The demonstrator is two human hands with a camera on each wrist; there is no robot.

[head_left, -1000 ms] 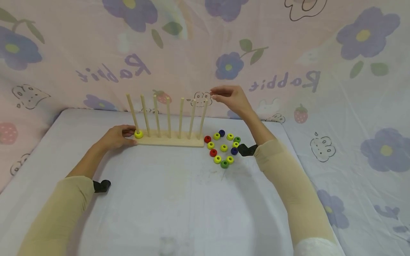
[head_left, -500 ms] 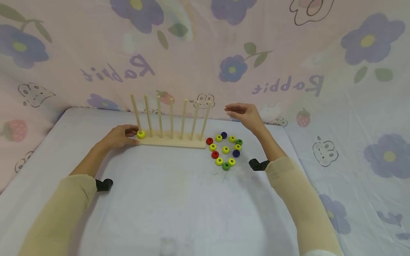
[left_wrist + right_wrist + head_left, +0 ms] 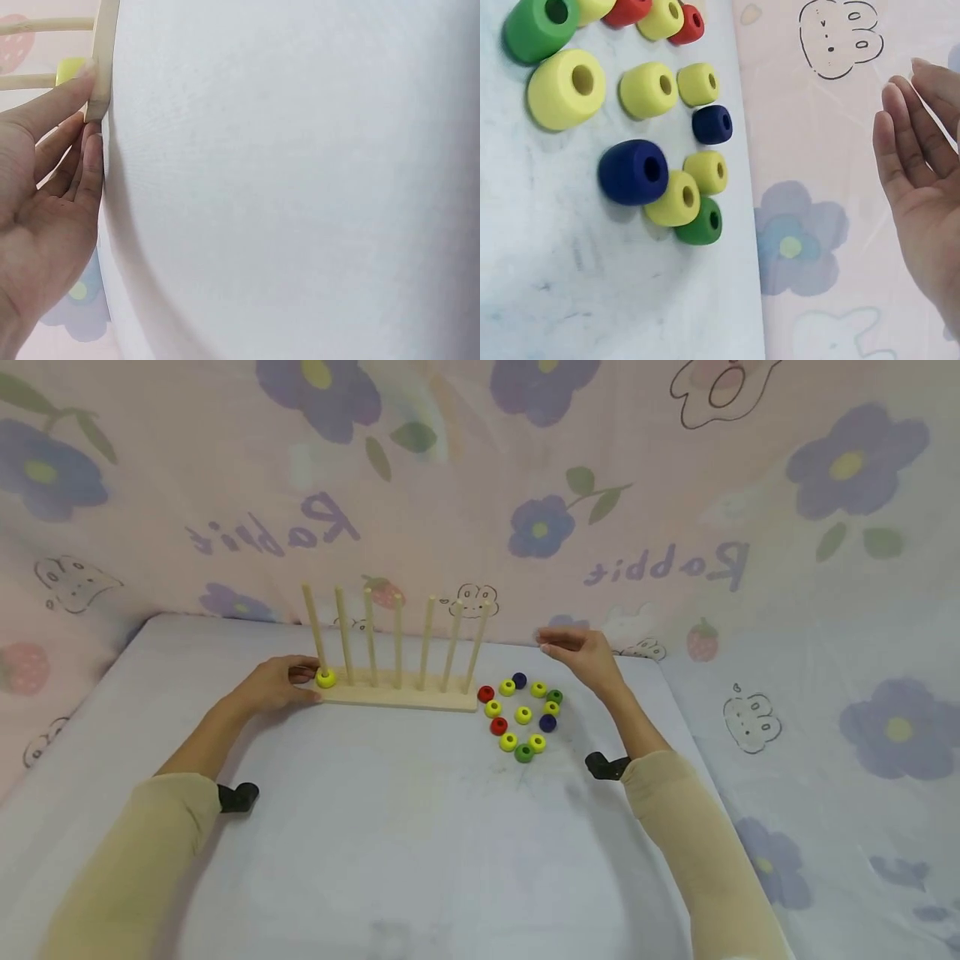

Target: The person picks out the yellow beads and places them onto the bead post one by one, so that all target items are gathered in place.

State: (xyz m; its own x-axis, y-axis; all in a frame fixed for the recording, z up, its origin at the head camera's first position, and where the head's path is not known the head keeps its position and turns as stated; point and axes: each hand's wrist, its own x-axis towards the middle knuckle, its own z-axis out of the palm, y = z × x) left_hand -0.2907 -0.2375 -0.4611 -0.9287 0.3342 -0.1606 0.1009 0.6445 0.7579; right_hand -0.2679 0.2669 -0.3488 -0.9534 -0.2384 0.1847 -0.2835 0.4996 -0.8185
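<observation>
A pale wooden rack (image 3: 397, 699) with a row of several upright pegs stands towards the back of the table. One yellow bead (image 3: 326, 679) sits at the foot of its leftmost peg. My left hand (image 3: 276, 683) grips that end of the base, thumb over the front edge (image 3: 102, 67) and fingers behind. My right hand (image 3: 585, 660) hovers behind and to the right of the loose beads (image 3: 522, 716), fingers relaxed and slightly bent, nothing between them. In the right wrist view the fingers (image 3: 911, 142) show beside the beads, apart from them.
Several yellow, red, green and dark blue beads lie in a loose ring just right of the rack, holes mostly up. The table has a white cloth (image 3: 397, 835). A patterned curtain (image 3: 450, 477) with flowers and rabbits hangs behind the table.
My right hand has moved down and to the right, away from the rightmost peg's top. My left hand keeps its grip on the rack's end.
</observation>
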